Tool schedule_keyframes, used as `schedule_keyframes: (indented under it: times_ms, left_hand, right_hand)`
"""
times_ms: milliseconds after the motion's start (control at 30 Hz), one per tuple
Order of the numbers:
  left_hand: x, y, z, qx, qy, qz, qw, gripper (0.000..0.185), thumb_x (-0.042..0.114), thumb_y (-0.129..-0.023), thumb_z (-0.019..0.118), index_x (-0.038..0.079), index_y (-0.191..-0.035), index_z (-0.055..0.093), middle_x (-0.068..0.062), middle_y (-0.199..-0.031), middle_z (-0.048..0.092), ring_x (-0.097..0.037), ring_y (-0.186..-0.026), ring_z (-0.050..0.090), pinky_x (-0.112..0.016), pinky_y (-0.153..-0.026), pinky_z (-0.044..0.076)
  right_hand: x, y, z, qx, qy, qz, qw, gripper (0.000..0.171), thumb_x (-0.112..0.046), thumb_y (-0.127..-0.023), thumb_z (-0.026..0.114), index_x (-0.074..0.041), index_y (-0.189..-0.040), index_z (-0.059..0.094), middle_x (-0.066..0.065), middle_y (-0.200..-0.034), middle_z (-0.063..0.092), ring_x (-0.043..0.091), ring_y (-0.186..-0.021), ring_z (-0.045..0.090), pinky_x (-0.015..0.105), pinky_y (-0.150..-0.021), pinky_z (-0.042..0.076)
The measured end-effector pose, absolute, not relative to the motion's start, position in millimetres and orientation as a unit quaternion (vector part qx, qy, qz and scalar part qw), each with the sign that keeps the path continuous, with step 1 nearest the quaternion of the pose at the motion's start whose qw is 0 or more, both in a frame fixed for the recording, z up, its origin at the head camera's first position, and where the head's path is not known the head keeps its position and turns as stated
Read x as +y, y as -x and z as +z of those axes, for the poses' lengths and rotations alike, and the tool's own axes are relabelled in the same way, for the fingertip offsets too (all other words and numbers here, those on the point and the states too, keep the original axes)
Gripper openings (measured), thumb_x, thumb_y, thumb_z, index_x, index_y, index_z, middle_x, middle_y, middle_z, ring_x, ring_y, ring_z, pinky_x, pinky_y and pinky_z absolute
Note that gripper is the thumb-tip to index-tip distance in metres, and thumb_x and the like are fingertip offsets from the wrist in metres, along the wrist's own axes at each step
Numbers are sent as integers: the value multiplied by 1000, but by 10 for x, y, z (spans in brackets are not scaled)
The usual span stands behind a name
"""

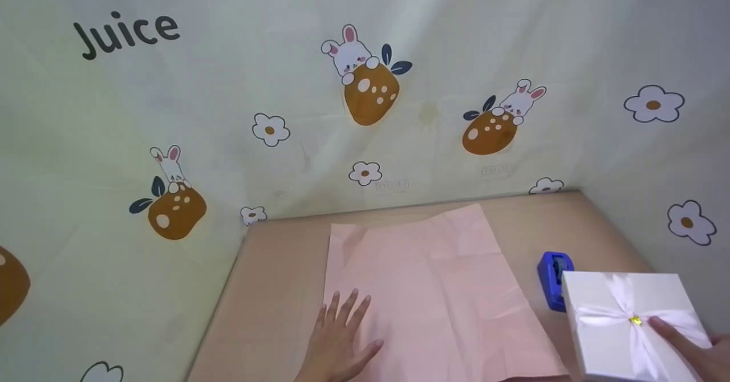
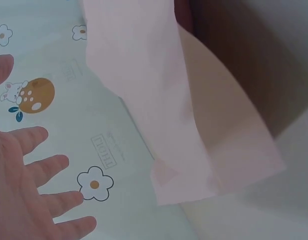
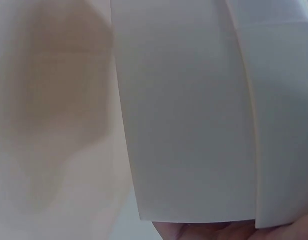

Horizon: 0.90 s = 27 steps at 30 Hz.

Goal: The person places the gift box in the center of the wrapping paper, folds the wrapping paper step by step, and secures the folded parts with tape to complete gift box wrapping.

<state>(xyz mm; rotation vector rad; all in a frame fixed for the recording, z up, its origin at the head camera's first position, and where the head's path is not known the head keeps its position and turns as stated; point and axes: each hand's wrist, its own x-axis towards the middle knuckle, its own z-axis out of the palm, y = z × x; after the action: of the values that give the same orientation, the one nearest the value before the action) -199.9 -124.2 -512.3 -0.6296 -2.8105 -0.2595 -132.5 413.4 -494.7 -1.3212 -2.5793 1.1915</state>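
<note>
— What is shown at the lower centre of the head view?

— A pink sheet of wrapping paper [image 1: 425,291] is seen spread on the bench [image 1: 274,291], pressed flat near its lower left edge by the left hand [image 1: 339,345], whose fingers are held straight and spread apart, so nothing is clasped.

— And at the lower right?

— A white gift box [image 1: 619,325], tied with a white ribbon [image 1: 627,313], is steadied from the near side by the right hand [image 1: 698,353]; in the right wrist view the box wall [image 3: 188,115] is seen close up with fingers beneath, though how tightly it is clasped cannot be told. A blue tape dispenser [image 1: 553,279] is placed just beside the box, at its far left corner.

— What could go wrong?

— The thin sheet could likely be creased or dragged if the box were slid across it, and the dispenser could be knocked, being so close.
</note>
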Motion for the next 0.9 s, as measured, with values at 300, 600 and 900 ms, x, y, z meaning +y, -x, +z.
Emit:
schedule_keyframes:
  times_ms: [300, 600, 900]
  left_hand:
    - [-1212, 1997, -5133, -967, 202, -107, 116, 69, 63, -84, 40, 23, -140, 33, -6, -146, 33, -40, -133, 26, -59, -104, 24]
    - [-1125, 2004, -5127, -959, 215, -132, 128, 68, 62, -86, 39, 23, -141, 30, -5, -146, 33, -40, -132, 29, -59, -101, 29]
    - [-980, 1985, -5141, -951, 217, -192, 109, 63, 55, -90, 36, 19, -141, 31, -8, -145, 34, -41, -131, 30, -57, -102, 29]
  right_hand:
    - [4024, 1469, -4908, -861, 358, 360, -25, 102, -68, -75, 49, 20, -123, 32, 21, -79, 55, 18, -60, 54, 27, -50, 44]
    - [3880, 1478, -4814, -858, 279, 428, -40, 88, -63, -81, 48, 16, -119, 37, 7, -73, 60, 13, -59, 57, 27, -53, 46]
    - [3676, 1604, -4841, -850, 313, 422, -35, 102, -68, -77, 47, 19, -126, 25, 21, -94, 54, 18, -71, 53, 26, -56, 40]
